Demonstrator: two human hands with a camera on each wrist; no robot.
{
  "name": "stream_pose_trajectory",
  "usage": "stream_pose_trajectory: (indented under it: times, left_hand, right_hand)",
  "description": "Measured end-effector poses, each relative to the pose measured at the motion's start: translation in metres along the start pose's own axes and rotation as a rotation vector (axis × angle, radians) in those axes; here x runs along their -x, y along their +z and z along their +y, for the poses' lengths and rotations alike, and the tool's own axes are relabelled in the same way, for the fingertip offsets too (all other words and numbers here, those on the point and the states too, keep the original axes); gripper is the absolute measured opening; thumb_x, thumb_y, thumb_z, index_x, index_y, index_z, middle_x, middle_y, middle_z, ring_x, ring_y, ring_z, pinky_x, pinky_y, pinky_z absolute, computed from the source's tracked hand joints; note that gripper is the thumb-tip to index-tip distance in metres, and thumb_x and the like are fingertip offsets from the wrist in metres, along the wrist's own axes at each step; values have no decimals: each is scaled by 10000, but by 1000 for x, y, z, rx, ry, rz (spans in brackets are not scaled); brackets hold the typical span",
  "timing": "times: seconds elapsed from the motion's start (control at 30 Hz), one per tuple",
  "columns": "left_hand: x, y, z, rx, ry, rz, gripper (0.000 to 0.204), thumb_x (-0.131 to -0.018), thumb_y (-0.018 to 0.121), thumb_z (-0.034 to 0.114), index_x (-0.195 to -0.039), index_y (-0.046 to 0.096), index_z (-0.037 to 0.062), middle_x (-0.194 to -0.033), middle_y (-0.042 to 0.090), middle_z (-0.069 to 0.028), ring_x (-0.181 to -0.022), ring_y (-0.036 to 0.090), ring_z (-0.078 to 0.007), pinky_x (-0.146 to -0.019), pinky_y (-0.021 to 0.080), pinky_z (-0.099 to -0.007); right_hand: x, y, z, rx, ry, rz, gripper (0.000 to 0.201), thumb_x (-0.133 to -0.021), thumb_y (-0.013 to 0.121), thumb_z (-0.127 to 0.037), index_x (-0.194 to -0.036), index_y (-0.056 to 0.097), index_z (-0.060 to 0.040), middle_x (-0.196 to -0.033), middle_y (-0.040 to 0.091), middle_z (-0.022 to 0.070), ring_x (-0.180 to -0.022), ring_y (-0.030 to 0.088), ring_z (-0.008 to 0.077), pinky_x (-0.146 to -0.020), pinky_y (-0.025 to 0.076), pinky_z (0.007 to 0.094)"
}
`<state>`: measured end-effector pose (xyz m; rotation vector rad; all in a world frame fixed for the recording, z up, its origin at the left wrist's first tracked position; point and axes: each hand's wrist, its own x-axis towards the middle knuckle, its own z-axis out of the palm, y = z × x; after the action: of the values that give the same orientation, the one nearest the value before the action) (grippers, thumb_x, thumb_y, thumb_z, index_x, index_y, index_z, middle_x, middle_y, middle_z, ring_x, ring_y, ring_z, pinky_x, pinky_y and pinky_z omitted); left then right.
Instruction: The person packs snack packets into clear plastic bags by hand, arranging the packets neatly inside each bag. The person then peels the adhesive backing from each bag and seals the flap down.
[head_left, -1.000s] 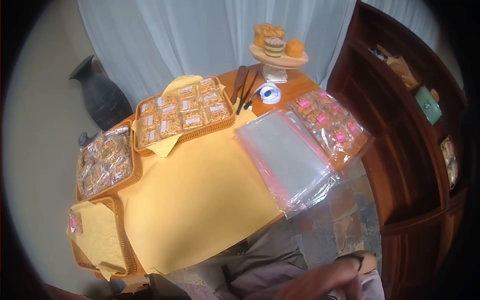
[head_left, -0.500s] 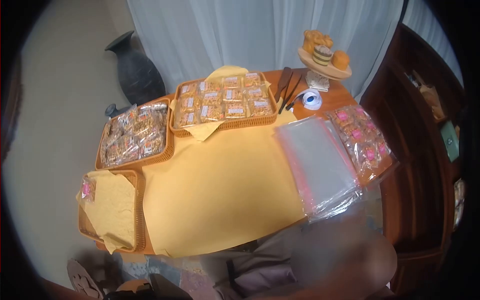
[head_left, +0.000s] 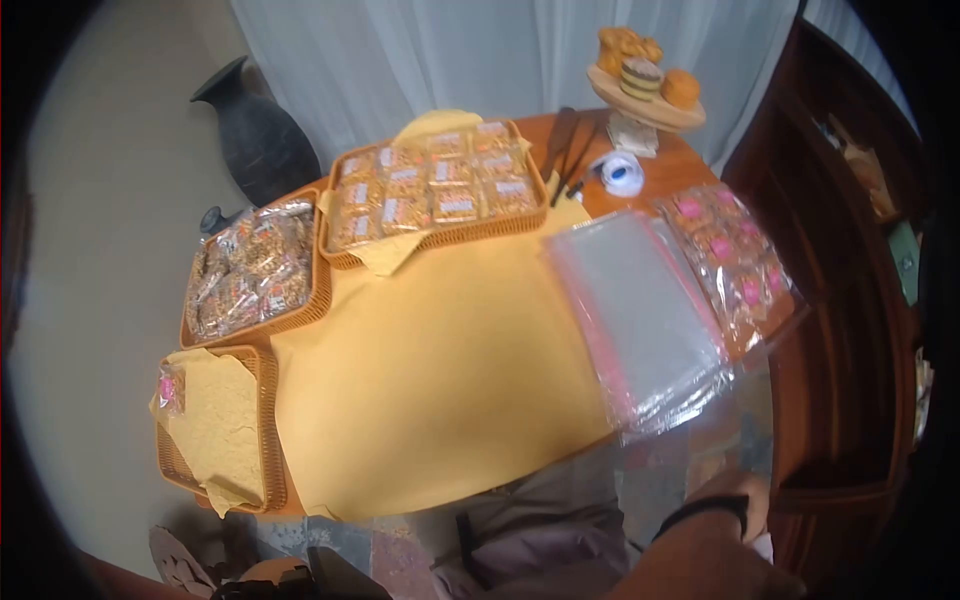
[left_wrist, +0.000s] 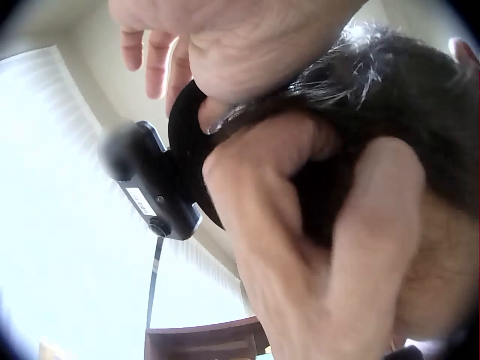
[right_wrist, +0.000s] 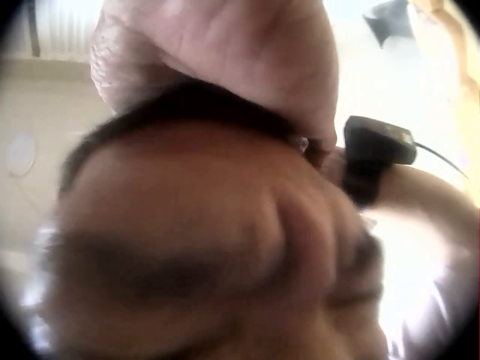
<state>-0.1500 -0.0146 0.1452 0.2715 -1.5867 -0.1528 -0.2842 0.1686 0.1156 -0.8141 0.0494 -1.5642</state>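
I see a wooden tabletop [head_left: 688,172] mostly covered by a large sheet of yellow paper [head_left: 440,370]. A dark wooden shelf unit [head_left: 835,400] stands to the right. Along the left are three wicker baskets: the far basket [head_left: 480,235] holds rows of labelled clear packets, the middle basket [head_left: 322,285] holds more wrapped packets, and the near basket [head_left: 270,430] has a paper liner and one pink-labelled packet. Clear plastic bags [head_left: 640,300] with pink edges lie flat on the right, overlapping the paper, beside pink-labelled packs [head_left: 735,255]. A dark vase [head_left: 265,145] stands behind the baskets at far left; a round cake stand [head_left: 650,100] with three baked items is at far right. In my wrist views, the left hand [left_wrist: 255,45] has several fingers pointing down beside a black strap [left_wrist: 187,135] carrying a small camera; I cannot tell whether it grasps anything. The right hand [right_wrist: 232,45] is too close and blurred to tell. The smallest item, a white tape roll [head_left: 622,175], sits at far right, near dark utensils [head_left: 572,155].
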Motion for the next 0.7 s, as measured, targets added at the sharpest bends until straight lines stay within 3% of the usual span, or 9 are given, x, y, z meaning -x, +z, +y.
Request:
stream_pose_trajectory:
  times: [0.07,0.2,0.27,0.3,0.33,0.43,0.5,0.63,0.7]
  left_hand:
    - [1,-5,2,3,13,-14,425,-949,630,211,-1274,577,-57,-1163,680,-232,-1113,641,-410,-986,529,-470]
    - [1,-17,-4,-32,95,-15,432,-959,619,222,-1283,569,-61,-1168,677,-236,-1122,636,-417,-998,524,-475]
    - [12,-8,1,0,58,16,436,-964,613,227,-1288,565,-62,-1171,675,-237,-1127,634,-421,-1004,522,-478]
    - [13,-12,0,0,70,-4,438,-967,611,230,-1290,563,-63,-1172,674,-238,-1129,632,-423,-1008,521,-479]
    - [13,-21,0,-13,87,-34,440,-970,608,232,-1292,561,-64,-1174,673,-239,-1132,631,-425,-1011,520,-480]
    - [13,-33,-1,-34,135,-43,447,-978,600,240,-1299,555,-66,-1178,671,-242,-1139,628,-431,-1020,517,-484]
    - [34,-6,8,6,50,172,451,-983,594,246,-1304,551,-68,-1180,670,-244,-1144,625,-435,-1026,514,-487]
    - [20,-37,2,-50,178,43,459,-994,583,256,-1313,543,-71,-1186,666,-247,-1153,620,-443,-1039,510,-492]
    - [22,-38,2,-45,182,24,464,-999,578,262,-1318,539,-73,-1189,665,-249,-1158,618,-447,-1045,508,-495]
  right_hand:
    - [-2,-6,0,-54,4,-113,334,-1066,577,-362,-927,696,-82,-1032,559,217,-877,565,290,-803,444,400]
    - [-28,37,2,31,-365,224,420,-1098,497,-365,-820,594,-66,-969,583,161,-729,516,234,-633,430,369]
    - [-50,91,-16,617,3,946,338,-1088,466,-279,-796,569,-144,-819,556,79,-681,484,212,-604,420,344]
    - [-29,62,-7,596,2,953,338,-1088,466,-279,-796,569,-144,-819,556,79,-681,484,212,-604,420,344]
    - [-7,34,7,190,-342,549,260,-1050,469,-175,-802,549,-170,-735,509,26,-645,460,173,-578,417,322]
    - [-10,20,11,222,-323,445,247,-1046,483,-185,-815,567,-162,-755,525,20,-678,472,173,-596,422,323]
    - [-46,29,-2,496,-193,335,236,-1043,497,-196,-828,585,-154,-776,542,14,-710,484,172,-614,428,324]
    - [59,6,-10,452,-221,145,221,-1036,526,-216,-853,621,-138,-817,575,2,-775,507,170,-649,438,326]
    - [2,-7,-17,495,-201,80,217,-1033,540,-227,-866,639,-130,-838,591,-4,-807,519,169,-667,444,327]
